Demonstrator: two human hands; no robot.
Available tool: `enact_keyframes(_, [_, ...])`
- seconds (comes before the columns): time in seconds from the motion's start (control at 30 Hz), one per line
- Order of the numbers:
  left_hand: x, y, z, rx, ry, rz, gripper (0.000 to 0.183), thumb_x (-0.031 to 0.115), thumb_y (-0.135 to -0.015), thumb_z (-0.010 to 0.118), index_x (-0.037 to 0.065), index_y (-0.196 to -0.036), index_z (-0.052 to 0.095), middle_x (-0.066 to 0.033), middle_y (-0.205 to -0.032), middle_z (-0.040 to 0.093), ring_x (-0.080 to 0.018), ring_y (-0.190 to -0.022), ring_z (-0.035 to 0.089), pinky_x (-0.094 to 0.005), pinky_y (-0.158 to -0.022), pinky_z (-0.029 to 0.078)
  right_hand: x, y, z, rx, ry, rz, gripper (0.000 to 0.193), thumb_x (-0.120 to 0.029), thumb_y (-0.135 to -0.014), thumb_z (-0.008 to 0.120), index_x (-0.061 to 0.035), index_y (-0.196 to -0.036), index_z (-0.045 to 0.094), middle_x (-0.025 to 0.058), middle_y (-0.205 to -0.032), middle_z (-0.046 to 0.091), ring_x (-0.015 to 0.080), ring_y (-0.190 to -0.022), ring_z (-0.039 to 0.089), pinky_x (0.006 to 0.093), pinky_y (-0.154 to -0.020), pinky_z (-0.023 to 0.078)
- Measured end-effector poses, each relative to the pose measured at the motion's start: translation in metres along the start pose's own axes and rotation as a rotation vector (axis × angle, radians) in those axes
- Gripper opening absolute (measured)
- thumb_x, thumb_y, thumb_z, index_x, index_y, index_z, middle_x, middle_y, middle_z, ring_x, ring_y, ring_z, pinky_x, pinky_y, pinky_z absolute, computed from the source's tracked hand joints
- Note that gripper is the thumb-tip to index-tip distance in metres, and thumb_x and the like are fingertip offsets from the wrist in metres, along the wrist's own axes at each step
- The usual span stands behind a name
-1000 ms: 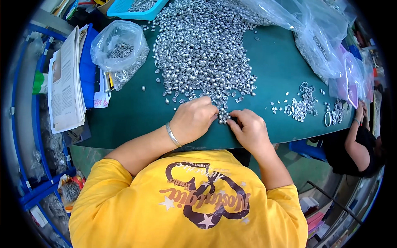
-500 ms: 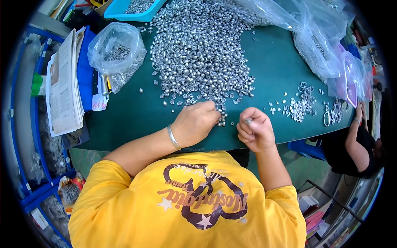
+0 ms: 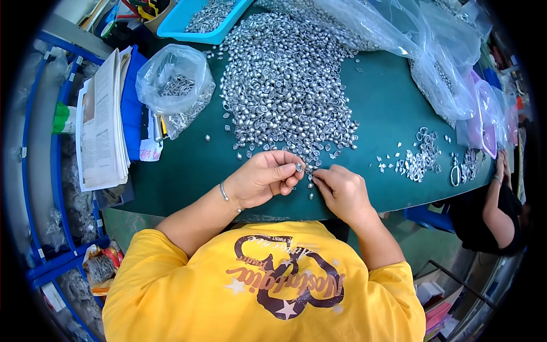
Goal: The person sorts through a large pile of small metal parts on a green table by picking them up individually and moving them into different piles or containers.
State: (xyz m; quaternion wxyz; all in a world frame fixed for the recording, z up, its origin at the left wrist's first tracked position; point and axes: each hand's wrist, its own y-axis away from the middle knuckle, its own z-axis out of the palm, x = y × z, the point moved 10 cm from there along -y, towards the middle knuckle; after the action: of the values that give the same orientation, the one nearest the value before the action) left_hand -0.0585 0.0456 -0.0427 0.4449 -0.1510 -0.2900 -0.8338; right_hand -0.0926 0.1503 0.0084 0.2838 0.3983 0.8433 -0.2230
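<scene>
One green tabletop (image 3: 393,105) lies before one yellow shirt (image 3: 182,290) with printed lettering and carries one heap of silver pieces (image 3: 285,94), too many to count, and one blue basket (image 3: 217,37), cut off above. Near the heap's closest edge, the left of two hands (image 3: 265,179) pinches one silver piece (image 3: 298,167); the right hand (image 3: 343,191) has fingertips drawn together, any grip unclear

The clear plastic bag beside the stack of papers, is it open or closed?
Open: the plastic bag has its mouth spread wide, and silvery metal pieces show inside.
</scene>
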Motion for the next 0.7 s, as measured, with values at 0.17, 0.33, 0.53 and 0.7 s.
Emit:
enact_keyframes(0.17, [0.001, 0.002, -0.002, 0.008, 0.065, -0.028, 0.016, 0.010, -0.088, 0.053, 0.000, -0.099, 0.057, -0.0096, -0.092, 0.059, -0.0107, -0.070, 0.053, -0.0214, -0.055, 0.044, 0.046, 0.018, 0.019, -0.112, -1.271, 0.506, 0.008, -0.002, -0.078, 0.062, -0.0019, -0.085, 0.062, -0.0005, -0.067, 0.054, 0.0046, -0.055, 0.047, 0.0177, -0.045, 0.033])
enact_keyframes(0.33, [0.025, 0.002, -0.015, 0.054, -0.040, 0.081, 0.013, 0.009, -0.084, 0.053, 0.000, -0.093, 0.058, -0.0055, -0.077, 0.056, -0.0099, -0.060, 0.048, -0.0194, -0.050, 0.041, 0.050, 0.008, 0.001, -0.056, -1.206, 0.402, 0.009, -0.001, -0.076, 0.065, 0.0012, -0.085, 0.063, 0.0010, -0.068, 0.057, 0.0055, -0.056, 0.048, 0.0185, -0.047, 0.036])
enact_keyframes(0.53, [0.061, 0.006, 0.026, 0.275, -1.466, 0.524, 0.003, 0.004, -0.074, 0.066, 0.003, -0.077, 0.065, -0.0028, -0.064, 0.054, -0.0133, -0.057, 0.054, -0.0253, -0.053, 0.044, 0.020, -0.012, -0.008, 0.045, -0.136, 0.081, 0.008, -0.008, -0.074, 0.067, -0.0034, -0.081, 0.066, 0.0116, -0.070, 0.061, 0.0233, -0.060, 0.059, 0.0315, -0.056, 0.047])
enact_keyframes(0.7, [0.040, 0.004, 0.040, 0.190, -1.797, 0.689, 0.009, 0.006, -0.071, 0.069, 0.004, -0.079, 0.066, -0.0069, -0.068, 0.055, -0.0188, -0.059, 0.056, -0.0271, -0.055, 0.045, 0.021, -0.012, -0.006, 0.053, -0.129, 0.025, 0.006, -0.008, -0.076, 0.066, -0.0038, -0.080, 0.066, 0.0083, -0.070, 0.062, 0.0224, -0.061, 0.059, 0.0316, -0.056, 0.048])
